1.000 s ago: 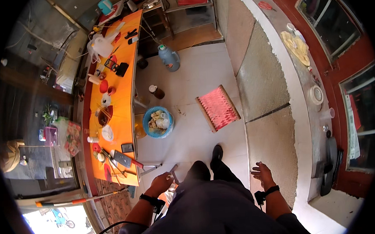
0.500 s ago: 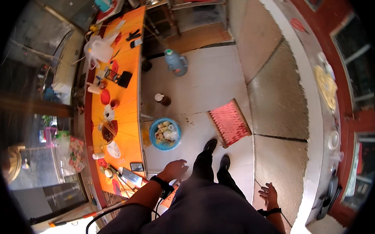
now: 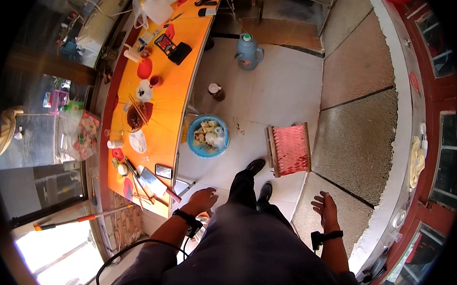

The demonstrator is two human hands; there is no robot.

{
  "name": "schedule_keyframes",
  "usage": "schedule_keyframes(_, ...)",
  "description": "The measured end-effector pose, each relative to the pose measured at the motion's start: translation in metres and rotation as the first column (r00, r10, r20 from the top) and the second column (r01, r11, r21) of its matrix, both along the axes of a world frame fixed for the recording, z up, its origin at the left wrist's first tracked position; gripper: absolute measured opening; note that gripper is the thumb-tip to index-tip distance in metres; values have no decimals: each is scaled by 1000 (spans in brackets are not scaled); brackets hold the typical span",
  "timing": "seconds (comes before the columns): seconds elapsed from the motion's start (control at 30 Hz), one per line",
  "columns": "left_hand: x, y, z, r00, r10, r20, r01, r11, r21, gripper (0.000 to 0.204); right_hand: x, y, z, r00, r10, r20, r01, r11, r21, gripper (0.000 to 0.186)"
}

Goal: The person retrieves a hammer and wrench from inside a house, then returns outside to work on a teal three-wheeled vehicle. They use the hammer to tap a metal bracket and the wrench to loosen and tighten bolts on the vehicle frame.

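My left hand (image 3: 201,200) hangs beside the near end of the orange table, empty, its fingers loosely stretched out. A smartphone (image 3: 164,171) and a cleaver (image 3: 153,181) with a wide blade lie on the tabletop closest to it. My right hand (image 3: 325,209) is held out over the stone ledge on the right, holding nothing, fingers spread. Ahead of my feet on the floor stand a blue basin (image 3: 192,146) with pale food scraps and a plastic bag in it, and a folding stool (image 3: 292,149) with a red woven seat. Neither hand touches any of these.
The orange table (image 3: 173,101) runs along the left, bearing a bowl (image 3: 134,117) with chopsticks, a black case (image 3: 179,53) and a white jug (image 3: 157,8). A blue thermos (image 3: 248,52) and a brown jar (image 3: 216,92) stand on the floor. Red-framed windows line the right.
My view has turned, so the basin, thermos and table things sit higher and further right. My left hand has drawn slightly leftward; both hands remain empty.
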State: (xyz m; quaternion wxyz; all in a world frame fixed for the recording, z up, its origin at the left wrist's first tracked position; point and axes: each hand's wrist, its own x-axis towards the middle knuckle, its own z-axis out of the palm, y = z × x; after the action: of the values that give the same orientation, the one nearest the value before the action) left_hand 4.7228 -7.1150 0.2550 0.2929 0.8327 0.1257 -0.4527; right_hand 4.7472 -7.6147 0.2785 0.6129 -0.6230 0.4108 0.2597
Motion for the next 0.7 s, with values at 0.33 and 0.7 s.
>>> schedule_keyframes(0.33, -102, -33, 49, 986, 165, 40, -169, 975, 142, 45, -5, -18, -56, 976, 211, -60, -204, 973, 106, 63)
schedule_keyframes(0.7, -217, -84, 74, 910, 399, 114, -414, 891, 188, 42, -39, -67, -54, 917, 373, -143, -368, 928, 63, 68)
